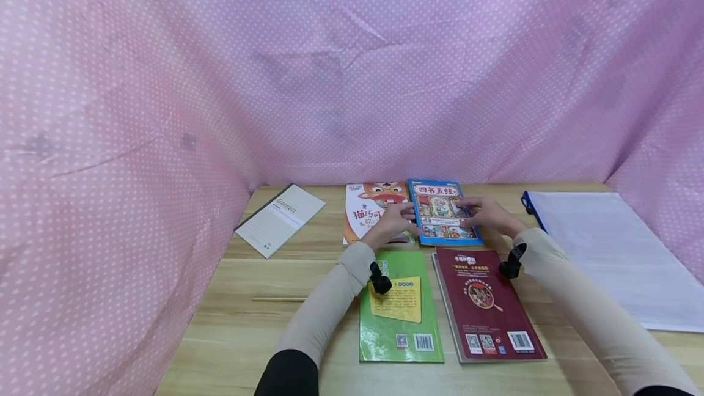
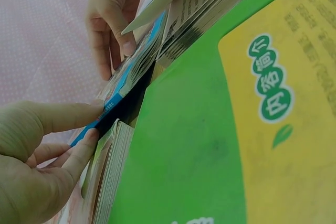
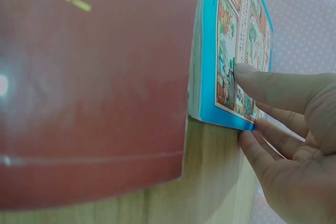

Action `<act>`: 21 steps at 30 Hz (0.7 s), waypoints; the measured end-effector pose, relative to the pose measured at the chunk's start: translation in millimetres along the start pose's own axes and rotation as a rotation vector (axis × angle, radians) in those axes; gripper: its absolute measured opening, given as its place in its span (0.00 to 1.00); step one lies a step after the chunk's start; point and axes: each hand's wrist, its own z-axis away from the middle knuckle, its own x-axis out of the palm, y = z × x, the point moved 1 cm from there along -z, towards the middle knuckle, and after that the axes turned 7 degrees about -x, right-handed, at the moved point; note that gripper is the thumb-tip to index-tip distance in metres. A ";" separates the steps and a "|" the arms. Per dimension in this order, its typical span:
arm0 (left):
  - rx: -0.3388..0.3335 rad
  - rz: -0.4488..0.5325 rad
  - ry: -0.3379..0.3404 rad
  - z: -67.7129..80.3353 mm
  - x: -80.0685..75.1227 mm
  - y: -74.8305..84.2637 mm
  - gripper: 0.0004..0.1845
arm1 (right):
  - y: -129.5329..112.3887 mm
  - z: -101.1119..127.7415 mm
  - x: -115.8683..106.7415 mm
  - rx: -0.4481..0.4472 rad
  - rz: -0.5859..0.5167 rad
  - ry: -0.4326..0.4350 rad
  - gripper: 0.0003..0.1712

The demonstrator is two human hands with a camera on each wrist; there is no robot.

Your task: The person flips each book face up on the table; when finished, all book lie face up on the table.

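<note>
Wooden surface: grey booklet left, orange book, blue book centre, green book, maroon book below, white sheets right.

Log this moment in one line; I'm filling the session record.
left hand: pinches blue book left edge | right hand: fingers on its cover and right edge | book: lying on wooden table, beside orange book

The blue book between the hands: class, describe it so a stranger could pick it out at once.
Start at the wooden table under the pink cloth. In the far row of books, the blue book lies right of the orange fox book. It alone has a bright blue border around small comic-like pictures.
</note>
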 end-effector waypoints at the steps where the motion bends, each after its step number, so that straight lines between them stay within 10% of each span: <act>1: -0.002 0.002 0.002 -0.1 0.2 0.5 0.45 | 0.6 -0.4 0.1 -0.002 -0.005 0.000 0.35; 21: 0.009 -0.074 0.064 2.1 5.5 3.8 0.44 | 1.8 -1.6 1.5 0.021 -0.017 0.010 0.35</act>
